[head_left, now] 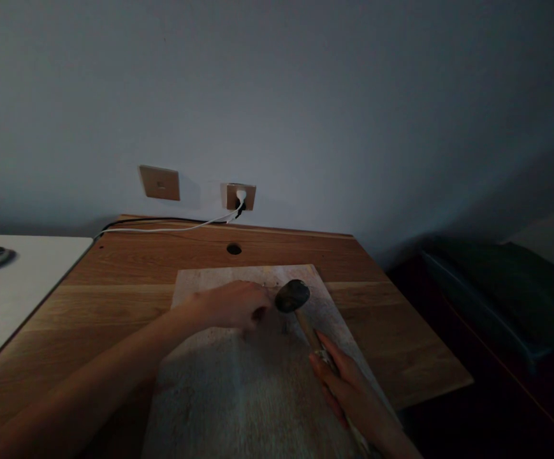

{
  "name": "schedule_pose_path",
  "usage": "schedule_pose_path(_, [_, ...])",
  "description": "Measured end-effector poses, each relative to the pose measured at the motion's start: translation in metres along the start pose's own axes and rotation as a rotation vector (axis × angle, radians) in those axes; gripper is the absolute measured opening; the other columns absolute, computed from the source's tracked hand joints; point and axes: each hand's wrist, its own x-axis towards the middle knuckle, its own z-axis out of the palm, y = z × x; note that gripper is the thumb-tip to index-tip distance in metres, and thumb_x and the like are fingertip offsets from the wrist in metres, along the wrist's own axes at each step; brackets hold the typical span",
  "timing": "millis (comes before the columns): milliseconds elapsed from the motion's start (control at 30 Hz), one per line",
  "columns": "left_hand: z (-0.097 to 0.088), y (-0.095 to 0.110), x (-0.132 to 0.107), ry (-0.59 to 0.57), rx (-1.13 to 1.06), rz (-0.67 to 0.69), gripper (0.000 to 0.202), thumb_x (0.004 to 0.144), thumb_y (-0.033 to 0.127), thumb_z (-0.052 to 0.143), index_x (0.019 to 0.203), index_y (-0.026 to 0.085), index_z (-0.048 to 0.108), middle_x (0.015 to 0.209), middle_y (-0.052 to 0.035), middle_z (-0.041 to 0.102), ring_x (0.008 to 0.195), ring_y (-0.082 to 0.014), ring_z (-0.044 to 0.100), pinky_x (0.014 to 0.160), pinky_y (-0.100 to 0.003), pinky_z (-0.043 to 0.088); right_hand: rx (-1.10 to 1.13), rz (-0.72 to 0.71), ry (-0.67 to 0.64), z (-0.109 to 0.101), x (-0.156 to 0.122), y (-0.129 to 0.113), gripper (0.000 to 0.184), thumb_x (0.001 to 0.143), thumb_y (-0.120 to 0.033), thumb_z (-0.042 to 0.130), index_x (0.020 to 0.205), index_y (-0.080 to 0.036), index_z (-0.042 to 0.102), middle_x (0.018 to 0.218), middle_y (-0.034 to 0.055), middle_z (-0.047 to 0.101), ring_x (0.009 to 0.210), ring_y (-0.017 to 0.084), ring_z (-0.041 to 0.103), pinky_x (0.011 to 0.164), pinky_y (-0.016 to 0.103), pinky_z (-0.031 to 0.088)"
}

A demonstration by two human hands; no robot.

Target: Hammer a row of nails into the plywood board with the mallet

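My right hand point(341, 380) is closed round the wooden handle of a hammer with a dark rounded head point(292, 296). The head hovers just right of my left hand point(235, 304), which rests knuckles-up on a pale wooden board point(238, 395) with its fingers curled in a pinch. What the fingers pinch is too small and dark to make out. The board lies on a brown wooden table point(128, 280).
A white cable point(171, 228) runs along the table's back edge to a wall socket point(241, 196); a second wall plate point(159, 182) is left of it. A cable hole point(233, 249) sits behind the board. A white surface point(13, 287) adjoins left. Dark furniture point(496, 299) stands right.
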Motion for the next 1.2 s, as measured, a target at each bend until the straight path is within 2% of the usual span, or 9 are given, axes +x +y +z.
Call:
schedule_pose_path(100, [-0.015, -0.010, -0.009, -0.008, 0.084, -0.093, 0.018, 0.075, 0.006, 0.069, 0.086, 0.020, 0.073, 0.084, -0.0025, 0.074, 0.079, -0.0227, 0.070, 0.069, -0.030, 0.048, 0.007, 0.006, 0.014, 0.000, 0.001, 0.005, 0.086, 0.100, -0.060, 0.049, 0.163, -0.005, 0.032, 0.045, -0.0122, 0.040, 0.037, 0.011, 0.036, 0.036, 0.020, 0.030])
schedule_pose_path(200, [-0.027, -0.024, -0.015, 0.088, 0.081, -0.130, 0.034, 0.080, 0.002, 0.061, 0.104, 0.020, 0.076, 0.094, -0.0042, 0.077, 0.081, -0.0209, 0.071, 0.071, -0.029, 0.049, 0.017, -0.006, 0.012, 0.000, 0.001, 0.005, 0.083, 0.101, -0.059, 0.048, 0.164, -0.007, 0.032, 0.047, -0.0114, 0.043, 0.038, 0.011, 0.037, 0.037, 0.020, 0.032])
schedule_pose_path(267, [-0.030, -0.035, -0.015, 0.153, 0.001, -0.119, 0.033, 0.083, 0.001, 0.059, 0.103, 0.020, 0.076, 0.098, -0.0047, 0.079, 0.084, -0.0193, 0.072, 0.075, -0.027, 0.050, 0.024, 0.002, 0.020, 0.000, 0.001, 0.004, 0.085, 0.101, -0.060, 0.049, 0.165, -0.008, 0.030, 0.047, -0.0113, 0.043, 0.038, 0.011, 0.037, 0.038, 0.020, 0.033])
schedule_pose_path(367, [-0.023, -0.053, -0.010, 0.256, -0.168, -0.149, 0.024, 0.081, 0.004, 0.063, 0.095, 0.019, 0.076, 0.093, -0.0028, 0.079, 0.084, -0.0171, 0.072, 0.078, -0.025, 0.052, 0.041, 0.025, 0.038, 0.002, 0.002, 0.004, 0.089, 0.099, -0.062, 0.049, 0.166, -0.007, 0.027, 0.047, -0.0112, 0.044, 0.038, 0.011, 0.037, 0.037, 0.020, 0.033])
schedule_pose_path(500, [-0.004, -0.068, -0.004, 0.333, -0.322, -0.225, 0.009, 0.080, 0.015, 0.070, 0.087, 0.019, 0.074, 0.080, -0.0003, 0.076, 0.074, -0.0159, 0.070, 0.070, -0.024, 0.052, 0.049, 0.027, 0.038, 0.002, 0.002, 0.005, 0.091, 0.098, -0.064, 0.049, 0.164, -0.005, 0.028, 0.047, -0.0111, 0.044, 0.038, 0.011, 0.037, 0.036, 0.020, 0.032])
schedule_pose_path(700, [0.003, -0.063, -0.003, 0.298, -0.329, -0.184, 0.012, 0.081, 0.017, 0.066, 0.088, 0.018, 0.075, 0.077, -0.0006, 0.074, 0.071, -0.0154, 0.068, 0.070, -0.025, 0.051, 0.011, 0.010, 0.035, 0.001, -0.001, 0.001, 0.078, 0.099, -0.061, 0.050, 0.161, -0.013, 0.041, 0.044, -0.0108, 0.043, 0.036, 0.012, 0.037, 0.039, 0.022, 0.032])
schedule_pose_path(1000, [0.004, -0.062, -0.007, 0.294, -0.335, -0.166, 0.015, 0.080, 0.014, 0.064, 0.088, 0.018, 0.076, 0.081, -0.0009, 0.076, 0.074, -0.0153, 0.069, 0.071, -0.025, 0.050, 0.014, -0.018, 0.005, 0.001, -0.003, -0.002, 0.081, 0.101, -0.058, 0.049, 0.164, -0.009, 0.031, 0.045, -0.0126, 0.039, 0.037, 0.011, 0.034, 0.037, 0.021, 0.031])
schedule_pose_path(1100, [0.008, -0.062, -0.006, 0.305, -0.317, -0.155, 0.018, 0.081, 0.013, 0.064, 0.092, 0.018, 0.077, 0.088, -0.0019, 0.078, 0.079, -0.0163, 0.071, 0.076, -0.025, 0.051, -0.020, -0.007, 0.022, 0.002, -0.006, -0.006, 0.081, 0.101, -0.057, 0.049, 0.163, -0.008, 0.035, 0.042, -0.0122, 0.040, 0.036, 0.012, 0.034, 0.038, 0.022, 0.031])
schedule_pose_path(1200, [0.012, -0.064, -0.005, 0.325, -0.330, -0.180, 0.016, 0.080, 0.017, 0.068, 0.094, 0.018, 0.078, 0.090, -0.0031, 0.079, 0.081, -0.0180, 0.073, 0.077, -0.026, 0.052, -0.051, -0.007, 0.041, 0.003, -0.009, -0.014, 0.076, 0.100, -0.057, 0.051, 0.162, -0.014, 0.041, 0.044, -0.0108, 0.042, 0.038, 0.012, 0.037, 0.040, 0.023, 0.034])
